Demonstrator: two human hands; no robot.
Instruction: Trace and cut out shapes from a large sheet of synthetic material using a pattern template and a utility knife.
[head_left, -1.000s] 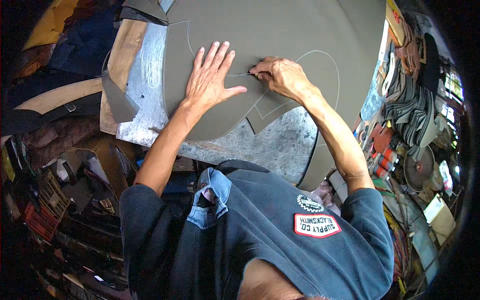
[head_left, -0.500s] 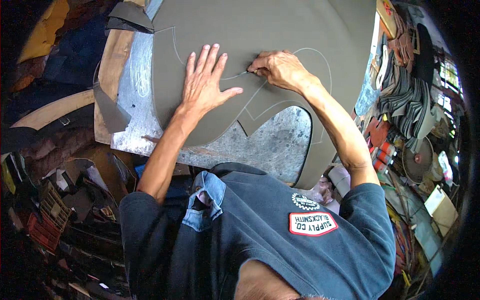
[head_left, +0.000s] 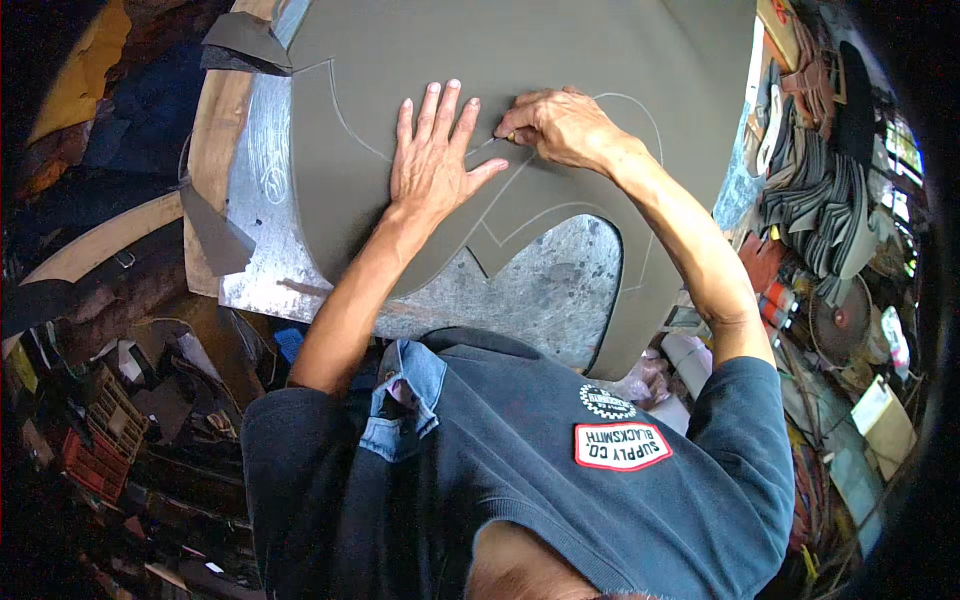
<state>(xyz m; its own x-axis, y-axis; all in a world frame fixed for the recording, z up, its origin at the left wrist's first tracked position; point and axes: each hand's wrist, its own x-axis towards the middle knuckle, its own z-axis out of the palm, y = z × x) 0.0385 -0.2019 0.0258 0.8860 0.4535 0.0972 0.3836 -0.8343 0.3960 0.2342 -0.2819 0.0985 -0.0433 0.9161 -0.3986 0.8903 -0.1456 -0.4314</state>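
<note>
A large grey-brown flat sheet (head_left: 560, 50) lies over a metal-topped table, with thin pale outlines drawn on it. My left hand (head_left: 432, 165) rests flat on the sheet with fingers spread, covering part of a curved line. To its right, my right hand (head_left: 565, 128) is closed in a pinch close to the sheet. Between its thumb and fingers is a small slim tool (head_left: 509, 138), mostly hidden; its kind cannot be made out. The fingertips are at a pale line just right of my left hand. A curved cutout in the sheet's near part bares the metal surface (head_left: 555, 270).
Dark scraps (head_left: 245, 42) lie at the table's far left corner, and another scrap (head_left: 215, 230) hangs over its left edge. Stacked dark cut pieces (head_left: 820, 210) and a round fan (head_left: 838, 315) stand at the right. A red crate (head_left: 95, 463) sits among clutter at lower left.
My left hand has shifted right and slightly away from me across the sheet, toward my right hand. More of the curved line left of it now shows. The right hand keeps its pinch, nearly in place.
</note>
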